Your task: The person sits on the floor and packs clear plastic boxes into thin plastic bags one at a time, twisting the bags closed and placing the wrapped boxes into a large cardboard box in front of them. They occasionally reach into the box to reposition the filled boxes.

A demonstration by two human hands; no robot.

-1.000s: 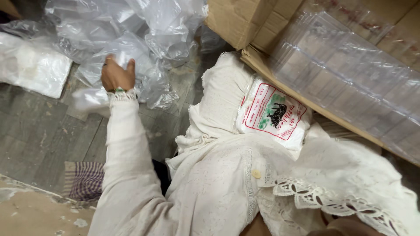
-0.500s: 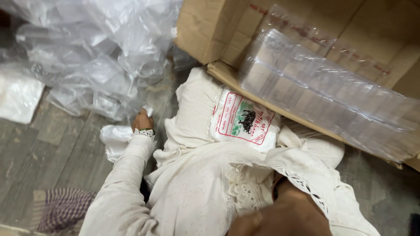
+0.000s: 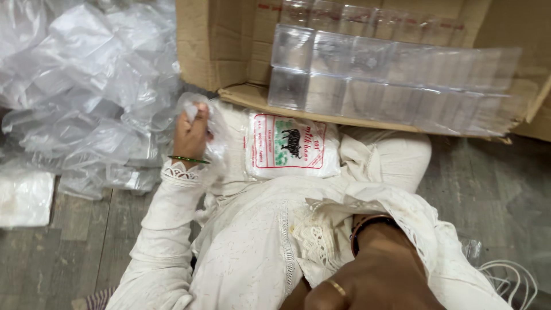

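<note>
My left hand (image 3: 192, 135) is closed on a crumpled clear plastic bag (image 3: 213, 140), held beside my knee at the edge of the cardboard box (image 3: 215, 46). A green bangle circles that wrist. My right hand (image 3: 367, 275) is close to the camera at the bottom, fingers curled, a ring on one finger; what it holds is hidden. A flat white packet with a red border and a printed animal (image 3: 290, 144) lies on my lap, on the white embroidered cloth.
Rows of clear plastic boxes (image 3: 390, 80) lie on the open cardboard flap ahead. A heap of clear plastic bags (image 3: 80, 97) covers the floor at left, with a white pad (image 3: 23, 198) beside it. A white cord (image 3: 511, 281) lies at bottom right.
My left hand has drawn back from the bag heap toward my lap, bringing a clear bag with it. My right hand has risen into view close to the camera.
</note>
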